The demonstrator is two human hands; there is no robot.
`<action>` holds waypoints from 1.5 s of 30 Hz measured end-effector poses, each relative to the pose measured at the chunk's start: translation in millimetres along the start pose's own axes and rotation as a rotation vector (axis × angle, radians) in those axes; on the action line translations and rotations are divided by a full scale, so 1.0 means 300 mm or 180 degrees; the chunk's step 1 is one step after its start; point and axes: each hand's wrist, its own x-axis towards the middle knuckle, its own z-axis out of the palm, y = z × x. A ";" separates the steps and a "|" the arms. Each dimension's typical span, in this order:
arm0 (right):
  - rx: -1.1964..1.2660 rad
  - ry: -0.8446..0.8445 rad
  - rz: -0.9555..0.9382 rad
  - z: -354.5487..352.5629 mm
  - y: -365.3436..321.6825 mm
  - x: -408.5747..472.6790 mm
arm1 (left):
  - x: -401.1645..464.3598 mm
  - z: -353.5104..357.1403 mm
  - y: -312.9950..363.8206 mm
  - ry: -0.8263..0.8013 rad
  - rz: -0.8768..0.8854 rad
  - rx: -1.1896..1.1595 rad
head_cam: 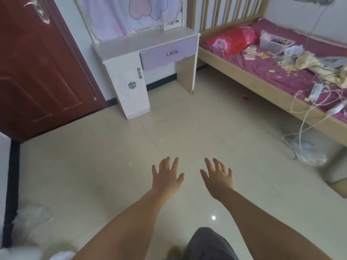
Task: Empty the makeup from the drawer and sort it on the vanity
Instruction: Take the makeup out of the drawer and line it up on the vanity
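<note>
Both our arms reach out low in view, left hand (pixel 166 174) and right hand (pixel 218 176) side by side over bare floor tile (pixel 112 156), fingers spread flat, palms down, holding nothing and touching nothing. Task's thing is the purple drawer (pixel 169 53) with its metal handle (pixel 172 52), set under the right half of the vanity (pixel 142 41) across the room, well apart from us. It sits closed or nearly so; front looks flush, though the wide lens makes that hard to call. Vanity top reads as plain white with no makeup on it that we can make out. So our read: nothing done yet. Left to do: walk over, pull the drawer, lift the makeup out, sort it on top. We cannot see inside the drawer, so what and how much is in there is unknown. Left of the drawer is the white cabinet door (pixel 131 81) with a small shiny knob; contents hidden too. Behind the vanity top a pink cloth (pixel 120 14) with heart shapes hangs, covering whatever is back there. Further out: red-brown door (pixel 37 62) on the left, wooden bed (pixel 262 68) on the right with a purple sheet, a red bag (pixel 232 39), a clear bin (pixel 276 44) and scattered scraps too small to identify. White cables (pixel 308 109) trail off the bed edge to the floor. Our dark trouser leg is cut off at the bottom edge.
</note>
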 end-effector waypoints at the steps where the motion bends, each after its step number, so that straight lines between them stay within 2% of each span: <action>1: 0.0006 -0.0005 -0.0001 -0.023 -0.002 0.072 | 0.075 -0.021 -0.001 -0.0008 0.0016 0.0010; 6: 0.0009 -0.0043 -0.0132 -0.126 0.015 0.500 | 0.497 -0.100 -0.008 -0.0027 -0.0001 0.0049; 11: 0.0034 -0.0206 -0.0259 -0.272 0.085 0.967 | 0.942 -0.198 0.033 -0.0174 -0.0244 -0.0032; 18: -0.0111 -0.0420 -0.0323 -0.446 0.154 1.482 | 1.423 -0.340 0.119 -0.0306 -0.0171 0.0024; 26: -0.0258 -0.0518 -0.0427 -0.549 0.109 2.103 | 2.014 -0.444 0.036 -0.0328 -0.0094 0.0138; 33: -0.0115 -0.0561 -0.0481 -0.738 -0.053 2.682 | 2.574 -0.648 -0.112 -0.0329 -0.0428 -0.0098; 40: -0.0129 -0.0646 -0.0709 -0.880 -0.159 3.166 | 3.004 -0.769 -0.191 -0.0254 -0.0791 -0.0354; 45: 0.0016 -0.0726 -0.1016 -0.935 -0.201 3.548 | 3.320 -0.787 -0.227 -0.0300 -0.1491 -0.0775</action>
